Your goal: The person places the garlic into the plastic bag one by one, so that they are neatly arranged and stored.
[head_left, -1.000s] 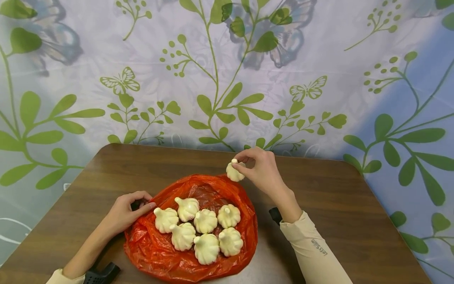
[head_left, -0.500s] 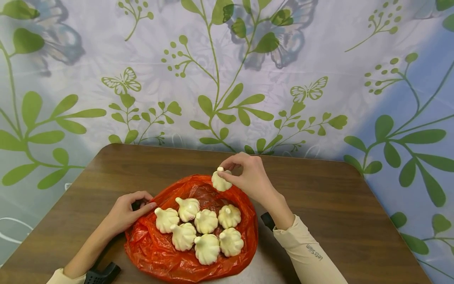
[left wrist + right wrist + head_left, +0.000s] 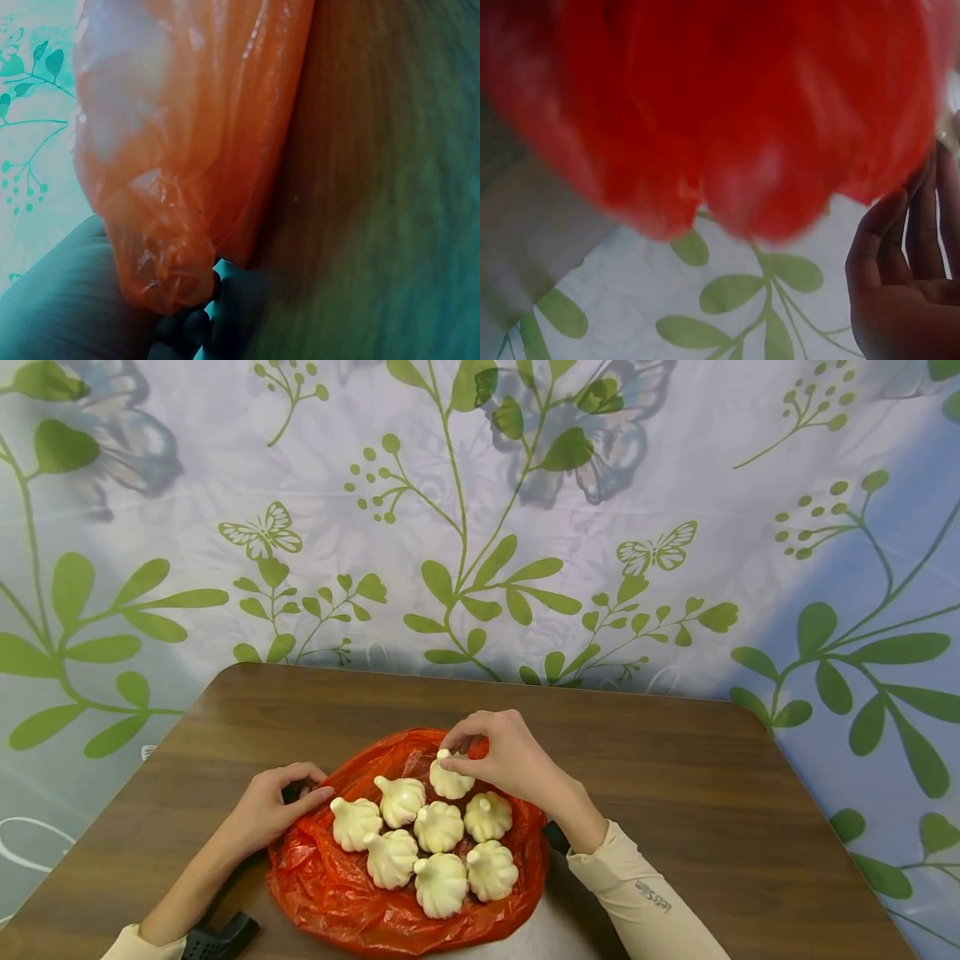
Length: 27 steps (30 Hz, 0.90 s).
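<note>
A red plastic bag (image 3: pixel 322 902) lies on the table with its mouth spread wide, and several pale garlic bulbs (image 3: pixel 440 885) sit inside it. My left hand (image 3: pixel 262 810) pinches the bag's left rim between thumb and fingers; the left wrist view shows the gathered orange-red plastic (image 3: pixel 172 255) at that hand. With my right hand (image 3: pixel 510 760) I pinch one garlic bulb (image 3: pixel 452 777) by its stem at the far side of the bag's mouth, just behind the other bulbs. In the right wrist view the bag's red side fills the top, and the right hand's curled fingers (image 3: pixel 866 255) show at the right.
The brown wooden table (image 3: pixel 660 777) stretches to both sides of the bag. Behind its far edge hangs a pale cloth (image 3: pixel 337 527) printed with green leaves and butterflies. A black wrist device (image 3: pixel 221 937) sits at the left wrist.
My right hand has brought its garlic bulb left and toward me, from beyond the bag's far right rim to over the bag's inside. The left hand has stayed on the rim.
</note>
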### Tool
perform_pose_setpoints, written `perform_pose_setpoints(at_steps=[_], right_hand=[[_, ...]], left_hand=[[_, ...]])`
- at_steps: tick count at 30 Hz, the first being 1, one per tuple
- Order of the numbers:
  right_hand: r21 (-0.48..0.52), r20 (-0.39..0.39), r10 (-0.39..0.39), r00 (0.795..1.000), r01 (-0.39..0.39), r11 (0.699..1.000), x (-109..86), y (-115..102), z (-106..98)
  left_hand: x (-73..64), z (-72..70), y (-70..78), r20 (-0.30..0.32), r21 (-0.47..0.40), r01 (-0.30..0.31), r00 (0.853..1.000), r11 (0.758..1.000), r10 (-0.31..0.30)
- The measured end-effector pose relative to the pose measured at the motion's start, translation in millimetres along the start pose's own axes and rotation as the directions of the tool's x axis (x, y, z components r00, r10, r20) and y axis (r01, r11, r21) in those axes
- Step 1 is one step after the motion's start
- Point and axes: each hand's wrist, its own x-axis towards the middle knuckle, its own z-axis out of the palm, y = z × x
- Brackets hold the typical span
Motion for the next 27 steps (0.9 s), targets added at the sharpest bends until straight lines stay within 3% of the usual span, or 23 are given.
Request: perform_pose_setpoints(at_steps=[3,27], right_hand=[[0.006,0.039,0.002,0.999,-0.002,1.0,-0.1,2,3],[0.045,0.087,0.049,0.995,-0.053,0.998,1.7,17,14]], left_hand=[[0.0,0.3,0.0,-0.002,0.003,-0.003,1.0,1.0,0.003],[0.8,-2.2,0.7,0.007,-0.003,0.004,1.0,1.0,-0.004]])
